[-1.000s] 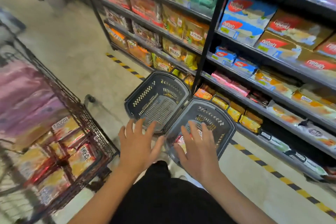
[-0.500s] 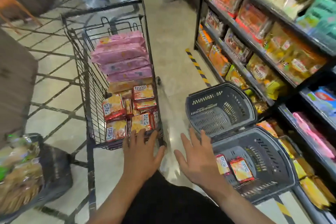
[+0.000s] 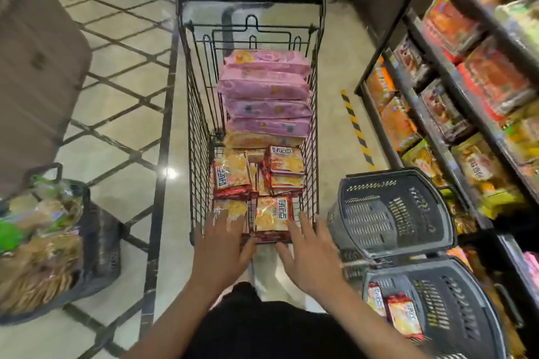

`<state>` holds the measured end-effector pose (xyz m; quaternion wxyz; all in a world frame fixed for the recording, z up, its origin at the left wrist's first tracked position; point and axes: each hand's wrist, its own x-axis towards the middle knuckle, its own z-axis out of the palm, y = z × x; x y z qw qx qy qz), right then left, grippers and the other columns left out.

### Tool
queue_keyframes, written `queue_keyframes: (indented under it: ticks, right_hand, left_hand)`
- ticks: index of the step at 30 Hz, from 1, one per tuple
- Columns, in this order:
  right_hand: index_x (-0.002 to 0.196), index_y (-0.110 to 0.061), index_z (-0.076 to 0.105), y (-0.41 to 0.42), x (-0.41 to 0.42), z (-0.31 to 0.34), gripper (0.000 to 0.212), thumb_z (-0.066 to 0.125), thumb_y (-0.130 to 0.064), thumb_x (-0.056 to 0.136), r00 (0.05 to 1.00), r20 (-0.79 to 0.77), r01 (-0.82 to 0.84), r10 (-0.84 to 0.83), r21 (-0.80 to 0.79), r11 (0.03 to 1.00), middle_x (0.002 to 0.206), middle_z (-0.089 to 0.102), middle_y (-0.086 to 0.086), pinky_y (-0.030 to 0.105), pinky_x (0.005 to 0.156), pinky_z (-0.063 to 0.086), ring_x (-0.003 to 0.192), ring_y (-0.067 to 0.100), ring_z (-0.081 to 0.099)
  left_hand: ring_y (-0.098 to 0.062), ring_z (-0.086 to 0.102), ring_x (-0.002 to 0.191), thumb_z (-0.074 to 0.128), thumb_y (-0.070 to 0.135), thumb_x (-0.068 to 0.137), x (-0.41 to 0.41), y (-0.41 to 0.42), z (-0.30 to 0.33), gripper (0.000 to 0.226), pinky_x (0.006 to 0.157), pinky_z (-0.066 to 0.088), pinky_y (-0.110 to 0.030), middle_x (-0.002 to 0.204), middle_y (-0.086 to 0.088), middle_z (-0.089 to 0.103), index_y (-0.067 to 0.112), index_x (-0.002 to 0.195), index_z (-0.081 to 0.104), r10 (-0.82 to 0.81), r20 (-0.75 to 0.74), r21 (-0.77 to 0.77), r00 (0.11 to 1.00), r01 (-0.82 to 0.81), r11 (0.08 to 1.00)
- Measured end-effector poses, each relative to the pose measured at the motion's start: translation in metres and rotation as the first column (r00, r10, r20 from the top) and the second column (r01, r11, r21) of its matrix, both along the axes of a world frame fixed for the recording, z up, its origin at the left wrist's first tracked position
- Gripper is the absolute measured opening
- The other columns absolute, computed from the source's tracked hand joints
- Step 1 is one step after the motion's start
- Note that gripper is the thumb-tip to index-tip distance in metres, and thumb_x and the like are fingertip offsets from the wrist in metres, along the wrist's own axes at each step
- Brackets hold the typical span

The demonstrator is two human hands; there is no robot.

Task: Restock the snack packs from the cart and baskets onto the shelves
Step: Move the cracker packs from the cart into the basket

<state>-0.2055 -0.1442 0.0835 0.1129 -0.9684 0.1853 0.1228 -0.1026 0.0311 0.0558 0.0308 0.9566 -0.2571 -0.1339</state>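
A black wire cart (image 3: 194,114) stands straight ahead of me. It holds several pink packs (image 3: 267,89) at its far end and several orange-and-red snack packs (image 3: 274,213) at its near end. My left hand (image 3: 219,248) and my right hand (image 3: 309,253) hover with spread fingers at the cart's near edge, holding nothing. Their fingertips overlap the nearest snack packs in view; contact is not clear. To my right lie two grey baskets: an empty one (image 3: 390,213) and a nearer one (image 3: 455,309) with two snack packs (image 3: 404,315). The shelves (image 3: 443,90) rise on the right.
A dark basket (image 3: 96,245) full of bagged goods sits on the floor at the left. A brown piece of furniture (image 3: 38,67) stands behind it. Yellow-and-black floor tape (image 3: 357,128) runs along the shelf base. Tiled floor lies between the cart and the left basket.
My view has swung left from the baskets and shelves to the cart, which now sits centred. Both hands have stayed spread and have come up to the cart's near edge.
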Motion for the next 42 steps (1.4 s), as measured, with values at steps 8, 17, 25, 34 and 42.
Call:
queue_keyframes:
  ticks: [8, 17, 25, 34, 42]
  right_hand:
    - [0.161, -0.022, 0.027, -0.007, 0.068, -0.023, 0.065, 0.031, -0.056, 0.105, 0.998, -0.065, 0.031, -0.026, 0.067, 0.997, 0.169, 0.02, 0.01, 0.047, 0.126, 0.003, 0.156, 0.038, 0.01]
    - [0.144, -0.011, 0.049, -0.07, 0.158, -0.083, 0.061, 0.035, -0.052, 0.1, 0.993, -0.105, 0.071, -0.058, 0.124, 0.99, 0.143, 0.055, 0.015, 0.049, 0.114, 0.036, 0.133, 0.035, 0.049]
    - [0.148, -0.013, 0.037, -0.119, 0.225, -0.141, 0.057, 0.055, -0.04, 0.101, 0.914, -0.231, 0.394, -0.334, 0.311, 0.865, 0.149, 0.037, 0.022, 0.051, 0.108, 0.04, 0.131, 0.047, 0.044]
    - [0.157, -0.023, 0.016, -0.111, 0.28, -0.176, 0.08, 0.063, -0.042, 0.096, 0.663, -0.35, 0.749, -0.662, 0.298, 0.593, 0.157, 0.023, 0.022, 0.053, 0.106, 0.038, 0.139, 0.046, 0.026]
    - [0.157, -0.01, 0.016, -0.114, 0.271, -0.18, 0.12, 0.088, -0.054, 0.072, 0.588, -0.396, 0.808, -0.705, 0.249, 0.534, 0.153, 0.039, 0.023, 0.053, 0.112, 0.035, 0.142, 0.042, 0.033]
  left_hand:
    - [-0.039, 0.053, 0.129, 0.037, 0.058, 0.093, 0.064, 0.007, -0.03, 0.057, 0.1, 0.043, -0.059, 0.138, -0.012, 0.059, 0.025, 0.134, 0.06, 0.014, -0.04, -0.009, 0.999, -0.014, 1.0]
    - [-0.038, 0.054, 0.126, 0.041, 0.055, 0.089, 0.097, -0.021, -0.077, 0.06, 0.101, 0.042, -0.058, 0.141, -0.013, 0.056, 0.023, 0.138, 0.057, 0.152, -0.171, 0.057, 0.973, -0.145, 0.988]
    - [-0.039, 0.039, 0.142, 0.045, 0.055, 0.099, 0.132, -0.06, -0.11, 0.075, 0.112, 0.035, -0.059, 0.16, -0.016, 0.031, 0.013, 0.158, 0.023, 0.441, -0.304, 0.137, 0.844, -0.419, 0.897]
    - [-0.045, 0.035, 0.144, 0.059, 0.06, 0.096, 0.176, -0.087, -0.146, 0.102, 0.115, 0.035, -0.053, 0.162, -0.026, 0.022, 0.002, 0.16, 0.007, 0.761, -0.568, 0.035, 0.312, -0.915, 0.401]
    - [-0.03, 0.071, 0.092, 0.083, 0.057, 0.074, 0.177, -0.079, -0.162, 0.066, 0.08, 0.062, -0.045, 0.107, -0.012, 0.07, 0.006, 0.111, 0.064, 0.732, -0.661, 0.0, 0.169, -0.974, 0.225]
